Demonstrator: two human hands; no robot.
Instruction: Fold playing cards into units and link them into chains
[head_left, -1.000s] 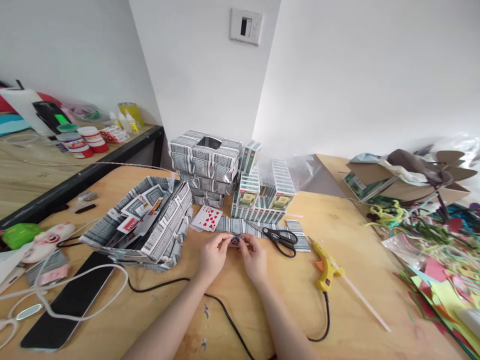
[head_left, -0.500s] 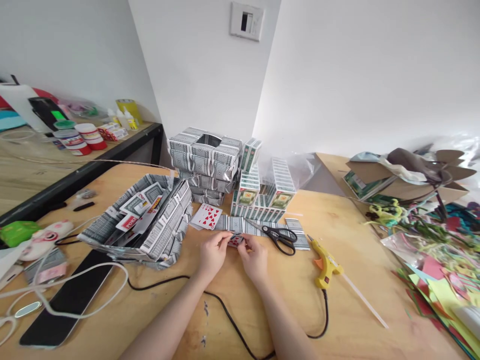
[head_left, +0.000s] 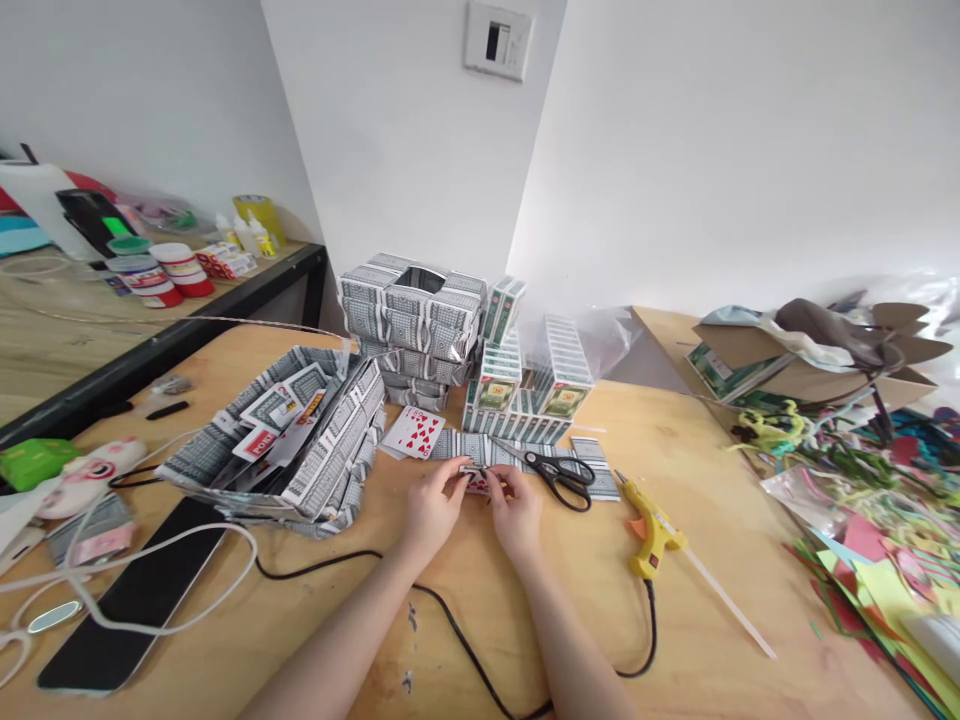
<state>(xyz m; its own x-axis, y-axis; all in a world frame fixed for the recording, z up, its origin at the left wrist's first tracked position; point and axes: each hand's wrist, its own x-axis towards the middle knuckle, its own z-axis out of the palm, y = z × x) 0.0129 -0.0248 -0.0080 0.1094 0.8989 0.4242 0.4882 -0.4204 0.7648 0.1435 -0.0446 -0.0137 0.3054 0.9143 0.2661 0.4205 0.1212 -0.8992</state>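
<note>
Two hands [head_left: 435,512] [head_left: 517,515] — cluttered tabletop [head_left: 697,450], pale walls [head_left: 712,150]

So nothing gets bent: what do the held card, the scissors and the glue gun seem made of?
Held card: probably thin paperboard, by its printed red pips; finish unclear. Scissors: dull black handles, likely plastic; greyish blades, seemingly metal. Glue gun: smooth yellow body, probably plastic.

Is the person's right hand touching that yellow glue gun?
Apart. The head view shows bare wooden table between the right hand and the yellow glue gun.
</note>
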